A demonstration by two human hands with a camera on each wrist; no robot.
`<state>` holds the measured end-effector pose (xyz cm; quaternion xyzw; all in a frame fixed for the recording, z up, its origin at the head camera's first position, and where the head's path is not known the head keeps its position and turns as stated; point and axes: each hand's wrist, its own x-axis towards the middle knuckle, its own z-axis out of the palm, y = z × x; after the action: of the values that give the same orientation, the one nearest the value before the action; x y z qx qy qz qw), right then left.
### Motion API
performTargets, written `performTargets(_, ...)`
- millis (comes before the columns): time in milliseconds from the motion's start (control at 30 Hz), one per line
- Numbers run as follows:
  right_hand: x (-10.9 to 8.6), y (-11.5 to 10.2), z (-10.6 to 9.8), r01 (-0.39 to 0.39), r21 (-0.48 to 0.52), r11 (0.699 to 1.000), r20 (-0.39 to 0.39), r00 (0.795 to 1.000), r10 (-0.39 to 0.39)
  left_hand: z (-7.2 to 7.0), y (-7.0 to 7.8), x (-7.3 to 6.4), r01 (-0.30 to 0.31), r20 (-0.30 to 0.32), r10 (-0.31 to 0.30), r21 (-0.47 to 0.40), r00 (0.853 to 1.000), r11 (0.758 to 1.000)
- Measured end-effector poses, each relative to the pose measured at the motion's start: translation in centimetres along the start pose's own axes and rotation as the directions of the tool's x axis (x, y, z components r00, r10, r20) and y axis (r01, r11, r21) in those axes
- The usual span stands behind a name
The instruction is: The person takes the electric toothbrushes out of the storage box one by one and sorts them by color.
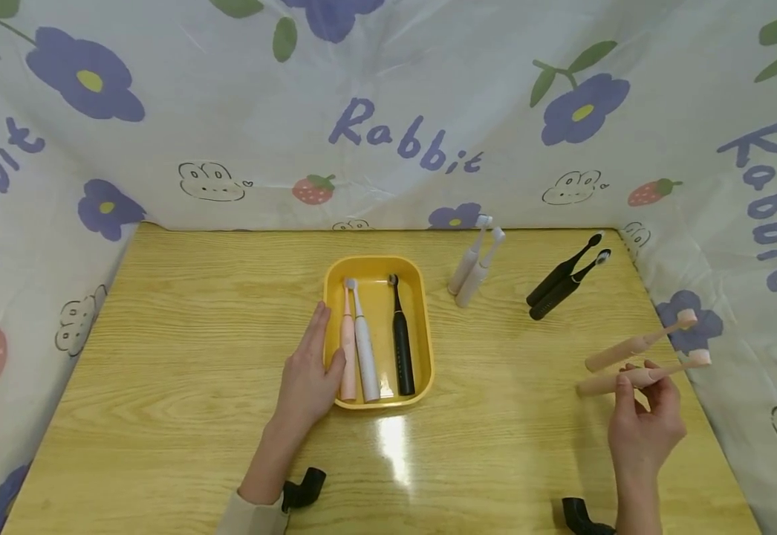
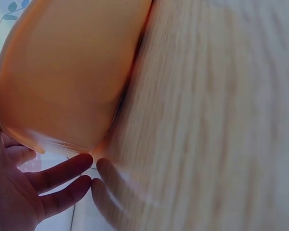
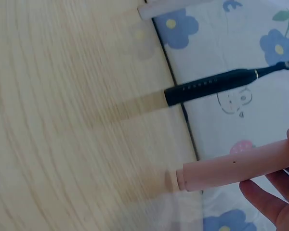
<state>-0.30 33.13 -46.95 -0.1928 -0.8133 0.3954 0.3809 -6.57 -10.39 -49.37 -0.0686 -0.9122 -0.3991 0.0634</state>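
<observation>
My right hand (image 1: 645,427) pinches a pale pink electric toothbrush (image 1: 605,383) by its handle, with the white-tipped brush head pointing right. Its base shows in the right wrist view, where the pink handle (image 3: 231,167) passes between thumb and fingers. Just behind it stands another pink electric toothbrush (image 1: 616,353). My left hand (image 1: 308,375) rests against the left side of a yellow tray (image 1: 426,334), fingers extended along the outer wall and thumb at the rim. In the tray lie a pink toothbrush (image 1: 348,357), a white toothbrush (image 1: 365,357) and a black toothbrush (image 1: 402,349).
Two white toothbrushes (image 1: 472,275) stand behind the tray to its right. Farther right are two black toothbrushes (image 1: 562,286). A patterned cloth (image 1: 388,89) rises behind and beside the wooden table (image 1: 194,334).
</observation>
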Motion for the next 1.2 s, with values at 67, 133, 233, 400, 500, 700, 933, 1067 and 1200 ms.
performTargets(67,0.2,0.4,-0.3,-0.037,-0.021,0.999,-0.024,0.999,0.036,0.0,0.0,0.0,-0.003,-0.005,0.003,-0.002,1.000,1.000)
performTargets(133,0.5,0.7,-0.5,-0.064,-0.037,0.997,-0.048,0.997,0.062,0.0,-0.1,0.0,-0.006,-0.008,0.006,-0.007,1.000,1.000)
performTargets(233,0.8,1.1,-0.6,-0.080,-0.033,0.996,-0.069,0.995,0.077,0.0,-0.1,0.0,-0.012,-0.016,0.012,-0.009,1.000,1.000)
performTargets(400,1.3,1.3,-0.3,-0.063,-0.010,0.998,-0.048,0.997,0.063,0.0,-0.2,0.1,-0.002,-0.018,0.002,-0.008,1.000,1.000)
performTargets(500,1.4,1.4,0.0,-0.066,-0.017,0.998,-0.030,0.997,0.066,0.0,-0.2,0.0,0.003,-0.013,-0.003,-0.009,1.000,1.000)
performTargets(700,1.5,1.7,0.2,-0.084,-0.041,0.996,-0.021,0.996,0.083,-0.1,0.0,0.0,0.001,-0.006,-0.001,-0.016,1.000,1.000)
performTargets(933,1.8,1.9,0.5,-0.094,-0.059,0.994,-0.015,0.996,0.093,0.0,-0.1,0.1,-0.011,-0.018,0.011,-0.011,1.000,1.000)
performTargets(1067,1.8,1.7,0.5,-0.124,-0.059,0.991,-0.012,0.992,0.123,0.0,-0.1,0.1,-0.005,-0.013,0.005,-0.013,1.000,1.000)
performTargets(1200,1.8,1.3,0.4,-0.136,-0.044,0.990,-0.011,0.991,0.136,0.0,-0.2,0.1,-0.004,-0.010,0.004,-0.018,1.000,1.000)
